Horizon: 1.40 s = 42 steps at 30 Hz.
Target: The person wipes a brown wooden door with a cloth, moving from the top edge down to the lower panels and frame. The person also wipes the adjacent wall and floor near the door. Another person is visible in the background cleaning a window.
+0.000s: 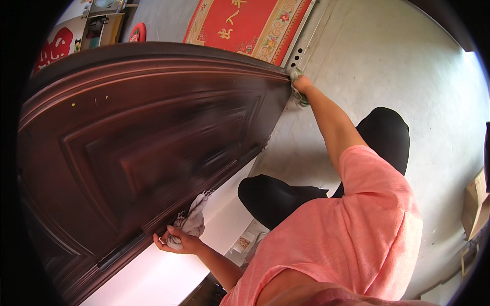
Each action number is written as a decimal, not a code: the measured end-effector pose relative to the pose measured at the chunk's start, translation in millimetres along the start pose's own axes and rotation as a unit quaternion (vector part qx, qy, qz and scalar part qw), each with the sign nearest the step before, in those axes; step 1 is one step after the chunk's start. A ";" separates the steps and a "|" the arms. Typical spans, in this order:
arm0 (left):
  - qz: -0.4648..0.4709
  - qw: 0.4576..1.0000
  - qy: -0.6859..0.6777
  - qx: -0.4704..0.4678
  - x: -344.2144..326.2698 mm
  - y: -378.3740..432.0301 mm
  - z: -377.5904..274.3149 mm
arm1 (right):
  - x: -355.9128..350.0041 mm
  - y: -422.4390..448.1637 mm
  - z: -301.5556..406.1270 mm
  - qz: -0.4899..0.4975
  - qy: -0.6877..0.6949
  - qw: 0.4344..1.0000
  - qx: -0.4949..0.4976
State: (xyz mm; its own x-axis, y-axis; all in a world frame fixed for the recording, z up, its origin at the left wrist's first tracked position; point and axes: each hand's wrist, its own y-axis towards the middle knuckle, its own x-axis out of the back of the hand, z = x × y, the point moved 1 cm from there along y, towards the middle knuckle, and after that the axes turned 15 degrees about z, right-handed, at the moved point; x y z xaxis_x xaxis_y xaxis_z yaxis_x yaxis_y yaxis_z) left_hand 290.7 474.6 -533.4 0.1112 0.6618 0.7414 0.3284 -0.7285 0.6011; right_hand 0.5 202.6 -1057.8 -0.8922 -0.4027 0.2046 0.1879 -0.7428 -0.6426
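A dark red-brown panelled door (172, 137) stands before me, its lower end near the floor. My right hand (302, 84) grips a pale, greenish cloth (300, 97) against the door's edge, low down. My left hand (179, 241) holds a crumpled grey cloth (195, 220) by the hinge-side edge; its thumb and some fingers are spread around the cloth. A dark hinge (121, 248) shows on that edge, below my left hand in the picture. Small yellow marks (73, 104) dot the door's face.
Beyond the door lies a red floor mat (245, 26) with a floral border and writing. A round red stool or cushion (138, 32) is behind the door's top edge. A white panel (153, 273) runs beside the hinges. Cardboard (474, 206) stands at the right, on the grey floor (367, 65).
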 end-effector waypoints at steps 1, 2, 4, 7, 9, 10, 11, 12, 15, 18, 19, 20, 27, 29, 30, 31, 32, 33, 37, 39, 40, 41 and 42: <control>0.004 1.000 0.008 -0.010 0.0 0.3 3.6 | -3.1 2.4 -12.8 0.051 -0.051 0.994 -0.079; 0.008 1.000 0.004 -0.007 1.9 -1.8 5.9 | -9.8 -1.3 -20.8 0.040 -0.010 0.998 -0.056; 0.013 1.000 -0.006 -0.003 6.3 -6.0 6.9 | -20.4 -13.0 -26.4 0.015 0.073 0.997 -0.005; 0.016 1.000 -0.020 0.002 3.9 -2.9 -2.1 | -6.4 -2.4 -12.7 0.089 0.320 0.939 -0.091; 0.013 1.000 -0.013 0.012 7.2 -9.1 -0.5 | -2.3 -16.4 12.0 0.117 0.299 0.935 -0.149; 0.013 1.000 -0.006 0.008 7.8 -8.6 0.7 | 1.7 -23.2 21.4 0.122 0.225 0.959 -0.119; 0.013 1.000 -0.003 0.007 7.9 -9.0 0.6 | 9.9 -27.7 24.8 0.123 0.147 0.977 -0.089; 0.019 1.000 -0.005 0.005 10.8 -10.7 1.6 | 12.3 -30.6 29.7 0.125 0.067 0.988 -0.058; 0.035 0.998 -0.058 -0.020 8.4 -1.2 -3.1 | 15.5 11.0 19.9 0.044 -0.159 0.986 -0.006; 0.046 0.997 -0.047 -0.044 4.5 9.1 -10.1 | 43.6 47.1 46.1 0.076 -0.273 0.959 0.022; 0.053 0.996 -0.059 -0.035 5.6 8.8 -7.8 | 58.0 49.3 60.6 0.119 -0.342 0.931 0.044; 0.058 0.996 -0.056 -0.039 7.4 7.1 -7.8 | 69.9 43.7 69.7 0.165 -0.410 0.895 0.062; 0.055 0.996 -0.060 -0.026 12.6 -6.7 1.2 | 140.2 -94.0 168.0 0.254 -0.423 0.867 0.067; 0.047 0.997 -0.059 -0.025 7.1 -2.8 -10.3 | 146.4 -91.9 138.1 0.228 -0.201 0.953 0.000; 0.041 0.998 -0.043 -0.023 7.1 -1.6 -13.4 | 139.7 -85.2 120.4 0.234 -0.058 0.969 -0.052; 0.030 0.998 -0.044 -0.015 4.4 -0.8 -15.9 | 136.0 -78.9 103.3 0.283 0.029 0.956 -0.071; 0.022 0.999 -0.047 -0.011 2.5 2.1 -17.6 | 128.9 -57.5 70.9 0.310 0.141 0.934 -0.104; 0.023 0.999 -0.008 -0.035 3.4 1.4 -7.3 | 114.4 -51.7 55.2 0.342 0.214 0.907 -0.119; 0.006 1.000 0.021 0.003 5.1 -4.6 0.8 | 70.3 -24.6 19.8 0.378 0.337 0.852 -0.134; -0.001 0.998 0.063 0.014 10.9 -11.7 0.3 | 51.5 -29.5 30.9 0.354 0.318 0.868 -0.145; -0.001 0.997 0.080 0.020 14.7 -13.2 -1.8 | 49.7 -30.0 40.3 0.334 0.287 0.885 -0.154; -0.003 0.997 0.077 0.020 8.8 -3.1 -3.4 | 47.9 0.2 14.9 0.369 0.322 0.854 -0.174; -0.008 0.996 0.086 0.036 8.8 -2.8 -4.5 | 49.3 6.0 13.4 0.394 0.335 0.836 -0.183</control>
State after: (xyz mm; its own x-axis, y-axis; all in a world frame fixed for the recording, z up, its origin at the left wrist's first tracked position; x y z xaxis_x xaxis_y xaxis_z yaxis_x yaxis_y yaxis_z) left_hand 286.5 481.7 -527.2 -0.0537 0.6285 0.7760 0.3954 -0.7002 0.5945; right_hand -36.9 171.1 -1041.6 -0.6039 -0.2098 -0.7690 0.7966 -0.1254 -0.5913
